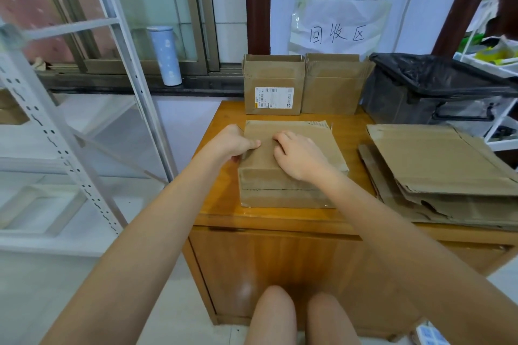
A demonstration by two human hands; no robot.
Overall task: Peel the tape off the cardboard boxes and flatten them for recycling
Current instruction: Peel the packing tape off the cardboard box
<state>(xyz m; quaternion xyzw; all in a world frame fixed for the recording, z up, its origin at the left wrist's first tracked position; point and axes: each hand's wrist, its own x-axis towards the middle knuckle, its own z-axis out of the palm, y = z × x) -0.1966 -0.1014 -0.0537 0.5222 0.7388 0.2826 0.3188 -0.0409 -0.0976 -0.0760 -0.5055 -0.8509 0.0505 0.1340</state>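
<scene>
A closed brown cardboard box [288, 182] lies on the wooden cabinet top [224, 204] in front of me. My left hand [234, 143] grips the box's upper left edge, thumb on top and fingers curled down the side. My right hand [300, 155] rests on the box's top, its fingertips curled and pressing near the middle seam. Whether tape is pinched under them is hidden. Two open boxes stand at the back: one with a white label [273, 87] and a plain one [333, 87]. A pile of flattened cardboard [437, 173] lies to the right.
A bin lined with a black bag [426, 87] stands at the back right under a handwritten paper sign [336, 28]. A white metal shelf frame [64, 134] fills the left. A light blue tumbler [165, 56] stands on the window sill. My knees show below.
</scene>
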